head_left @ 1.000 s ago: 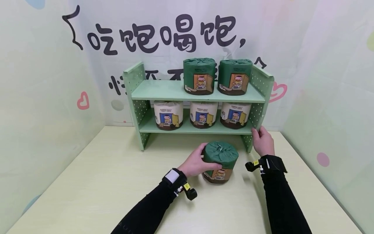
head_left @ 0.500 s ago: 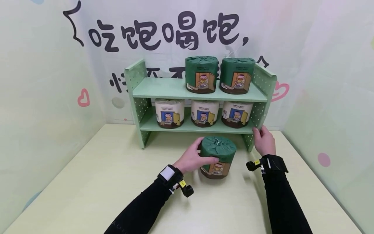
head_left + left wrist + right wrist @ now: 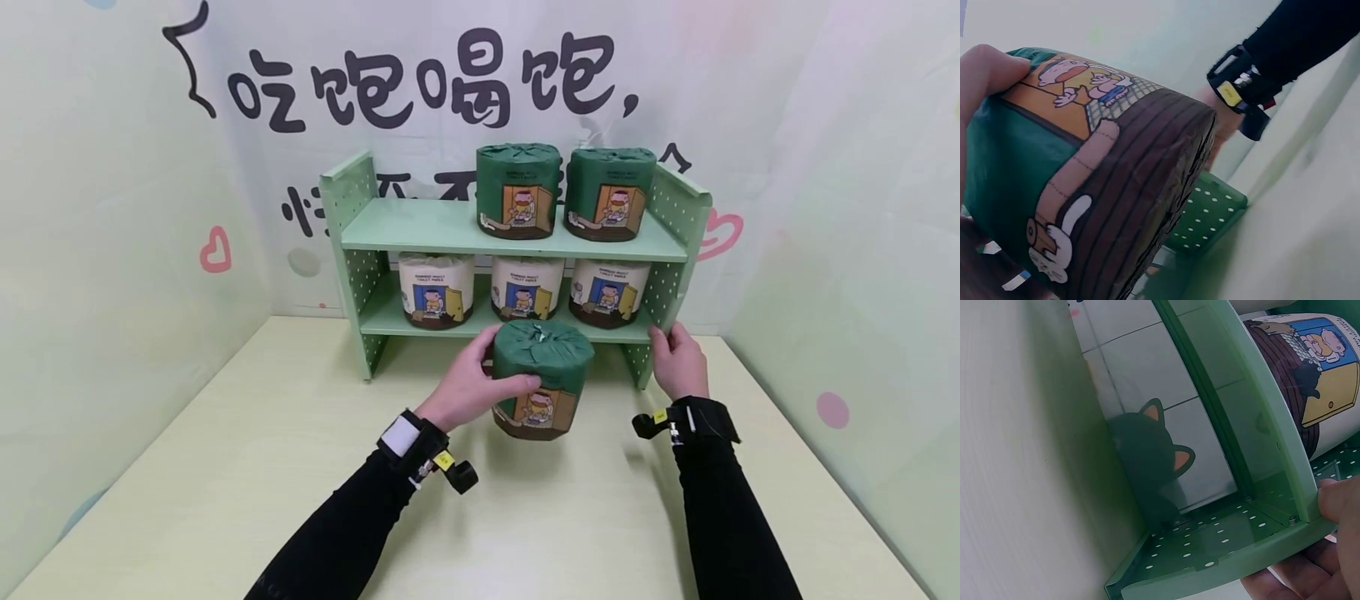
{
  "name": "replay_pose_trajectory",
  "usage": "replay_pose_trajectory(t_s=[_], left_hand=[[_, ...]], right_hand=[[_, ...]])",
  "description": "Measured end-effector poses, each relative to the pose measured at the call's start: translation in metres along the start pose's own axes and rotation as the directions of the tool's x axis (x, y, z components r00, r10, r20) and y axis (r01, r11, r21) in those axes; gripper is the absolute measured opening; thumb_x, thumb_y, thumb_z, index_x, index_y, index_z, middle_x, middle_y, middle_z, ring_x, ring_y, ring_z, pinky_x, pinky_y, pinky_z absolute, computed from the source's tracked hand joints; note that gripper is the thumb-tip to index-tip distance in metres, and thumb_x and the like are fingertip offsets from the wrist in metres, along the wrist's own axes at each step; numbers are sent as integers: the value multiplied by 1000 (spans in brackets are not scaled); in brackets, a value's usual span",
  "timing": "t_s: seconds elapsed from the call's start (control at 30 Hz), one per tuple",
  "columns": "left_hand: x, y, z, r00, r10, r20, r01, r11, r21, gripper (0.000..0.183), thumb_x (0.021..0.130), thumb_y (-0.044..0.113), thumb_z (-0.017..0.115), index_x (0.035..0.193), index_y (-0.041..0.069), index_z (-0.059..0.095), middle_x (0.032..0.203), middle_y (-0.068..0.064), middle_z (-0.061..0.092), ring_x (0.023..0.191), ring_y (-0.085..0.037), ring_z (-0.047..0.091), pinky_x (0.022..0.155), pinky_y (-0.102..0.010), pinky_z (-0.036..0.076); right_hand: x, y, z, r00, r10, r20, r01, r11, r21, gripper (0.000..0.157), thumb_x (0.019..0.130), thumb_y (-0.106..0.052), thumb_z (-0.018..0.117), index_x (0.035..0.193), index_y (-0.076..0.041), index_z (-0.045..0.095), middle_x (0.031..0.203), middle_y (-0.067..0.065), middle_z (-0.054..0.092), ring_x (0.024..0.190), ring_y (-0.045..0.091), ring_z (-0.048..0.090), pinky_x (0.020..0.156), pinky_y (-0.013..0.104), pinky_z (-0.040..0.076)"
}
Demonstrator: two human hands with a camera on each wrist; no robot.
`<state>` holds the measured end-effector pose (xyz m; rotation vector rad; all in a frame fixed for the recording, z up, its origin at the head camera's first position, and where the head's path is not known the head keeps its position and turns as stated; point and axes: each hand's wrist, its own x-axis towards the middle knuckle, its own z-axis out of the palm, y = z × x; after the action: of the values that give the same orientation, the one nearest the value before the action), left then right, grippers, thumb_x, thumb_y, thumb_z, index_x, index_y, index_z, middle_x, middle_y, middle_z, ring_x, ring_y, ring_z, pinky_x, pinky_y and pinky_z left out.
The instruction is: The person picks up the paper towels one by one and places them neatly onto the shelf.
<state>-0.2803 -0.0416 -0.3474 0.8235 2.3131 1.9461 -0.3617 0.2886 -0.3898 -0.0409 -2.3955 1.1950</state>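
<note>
My left hand (image 3: 467,385) grips a green-wrapped toilet paper roll (image 3: 544,358) from its left side, thumb across the front. The roll hangs over the table before the shelf, slightly tilted; its brown base shows large in the left wrist view. My right hand (image 3: 678,364) holds the right side panel of a light green two-tier shelf (image 3: 412,223) near the lower board. In the right wrist view, the thumb lies on the front of that panel and the fingers (image 3: 1307,575) wrap its outer side. Two green rolls (image 3: 519,190) stand on the upper board.
Three white-wrapped toilet paper rolls (image 3: 437,292) stand on the lower board. The shelf stands on a pale table (image 3: 225,467) near the back wall, with printed sheets (image 3: 112,208) on three sides. Perforated panels close both shelf ends.
My left hand has raised the green roll off the table and carried it left, toward the shelf. The right hand stays on the side panel.
</note>
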Motion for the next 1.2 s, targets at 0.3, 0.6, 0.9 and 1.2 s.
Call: replay_pose_trajectory(t_s=[0.3,0.6,0.9,1.2], left_hand=[[6,14,-28,990,114,-88,-120,990,-68,80,80,29,80,146,23,36,129,-11,48,108,-29,54,84,-47,55],[10,43,-55,968,190,-166,-208,974,-93,73,83,32,75,141,15,33,128,-13,51,109,-27,55,92,-46,51],[19,68,-88,918,275,-284,-306,949,-71,62,84,34,71,133,13,39,125,-14,56,107,-30,54,85,-40,53],[32,92,-111,873,301,-383,-337,941,-28,67,82,30,75,136,13,39,126,-13,54,111,-29,52,91,-38,51]], right_hand=[[0,-1,1,1000,0,-5,0,1000,4,44,108,-33,43,137,-1,53,122,24,61,104,36,58,84,56,50],[1,2,0,1000,9,6,-9,1000,3,47,109,-36,41,139,-2,51,125,24,59,107,37,57,88,57,49],[1,2,2,1000,12,1,-12,1000,0,46,109,-35,42,141,-3,50,127,23,58,109,37,56,89,57,49],[0,0,1,1000,17,1,-17,1000,-2,47,109,-35,40,141,-3,49,129,24,57,110,37,56,90,57,49]])
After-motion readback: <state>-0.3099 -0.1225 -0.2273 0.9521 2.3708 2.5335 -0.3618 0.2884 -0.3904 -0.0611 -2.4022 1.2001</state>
